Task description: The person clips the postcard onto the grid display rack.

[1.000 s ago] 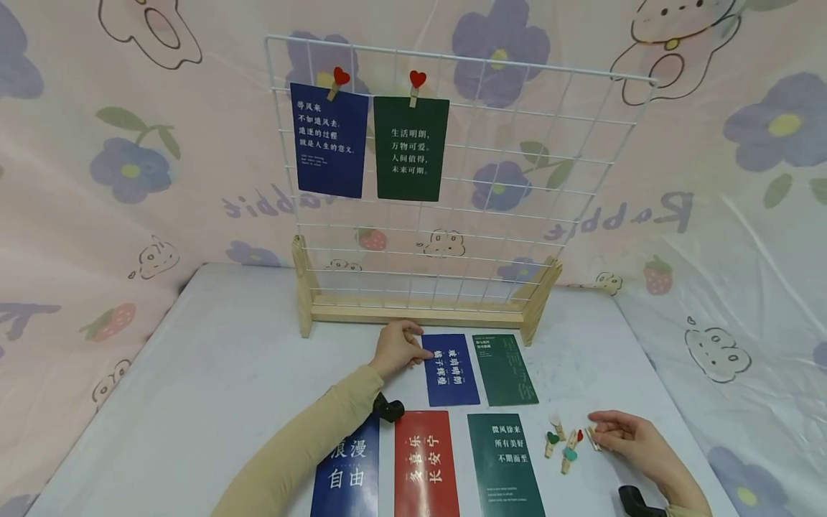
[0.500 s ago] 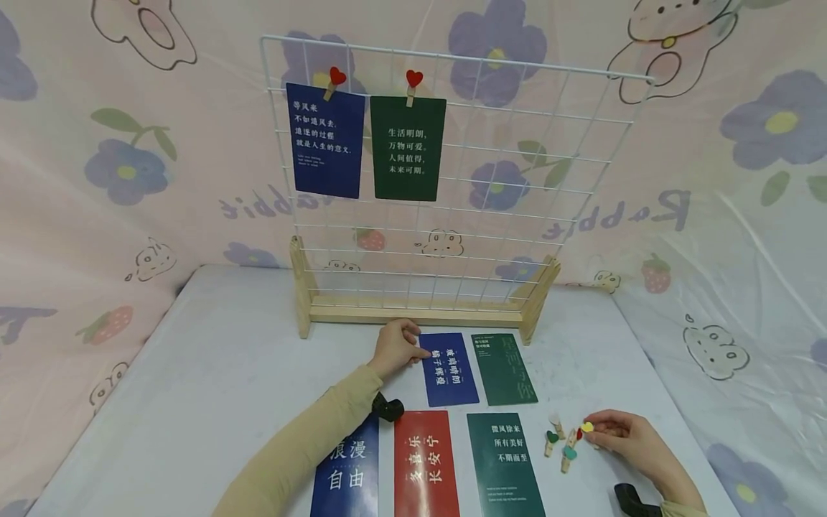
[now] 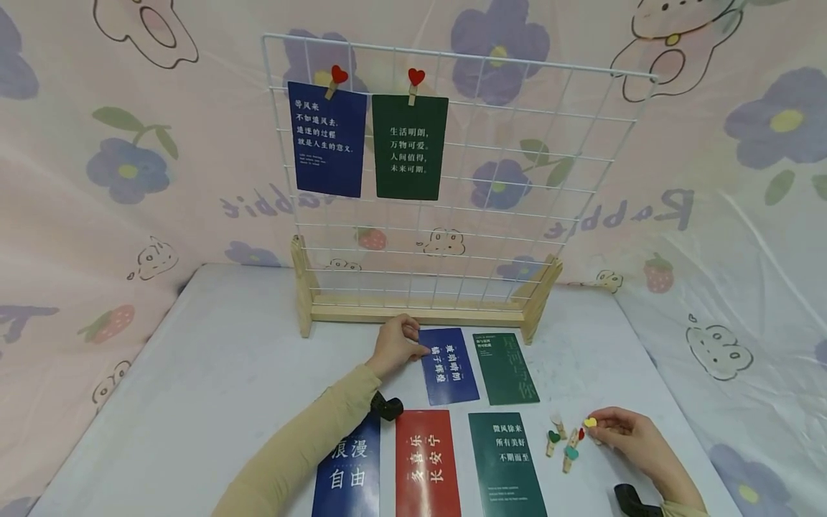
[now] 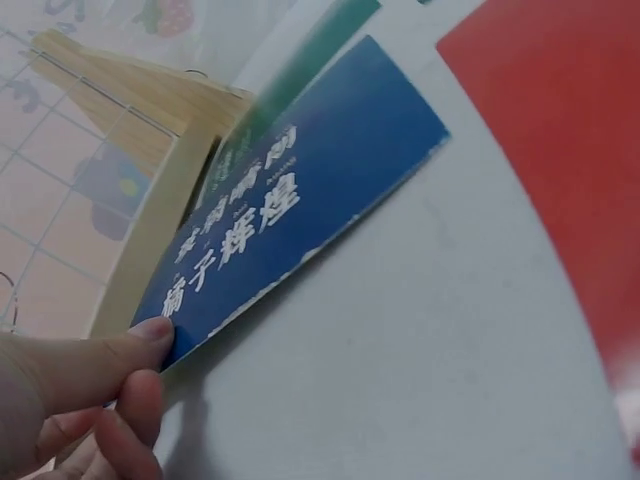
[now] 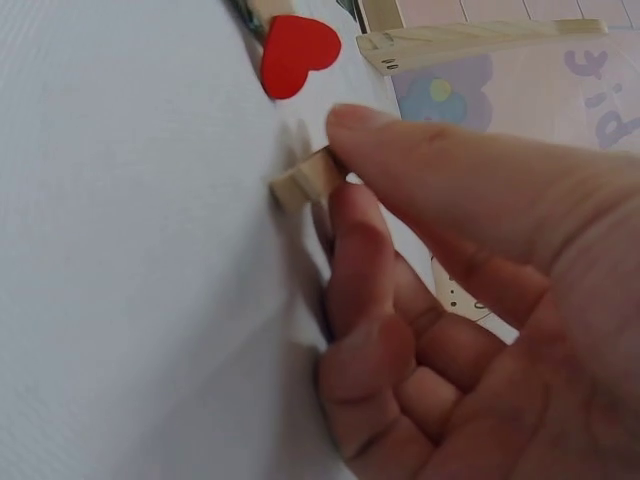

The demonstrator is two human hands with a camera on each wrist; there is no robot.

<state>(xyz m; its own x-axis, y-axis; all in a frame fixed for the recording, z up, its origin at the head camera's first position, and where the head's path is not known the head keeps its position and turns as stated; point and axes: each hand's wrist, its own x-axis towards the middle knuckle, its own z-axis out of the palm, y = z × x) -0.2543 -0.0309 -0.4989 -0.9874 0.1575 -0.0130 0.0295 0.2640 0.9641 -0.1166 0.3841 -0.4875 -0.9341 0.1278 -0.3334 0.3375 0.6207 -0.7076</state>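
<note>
My left hand [image 3: 395, 346] pinches the edge of a blue card with white lettering [image 3: 450, 366], thumb on top. In the left wrist view this card [image 4: 330, 150] tilts, its near edge raised over the white table with a shadow beneath. On the right, my right hand [image 3: 632, 439] pinches a small wooden clothespin [image 5: 305, 182] between thumb and index finger, close over the table. Its yellow heart [image 3: 591, 423] shows in the head view. Beside that hand lie several clothespins with hearts, among them one with a teal heart [image 3: 571, 454].
A white wire grid [image 3: 517, 147] stands in a wooden base [image 3: 413, 314] at the back. Red-heart clothespins hold a blue card [image 3: 326, 169] and a green card [image 3: 410, 183] on it. Another green card [image 3: 505, 368], a red card [image 3: 426, 459] and others lie on the table.
The clothespin in my right hand has turned so that its yellow heart shows. The blue card in my left hand has risen slightly at its held edge.
</note>
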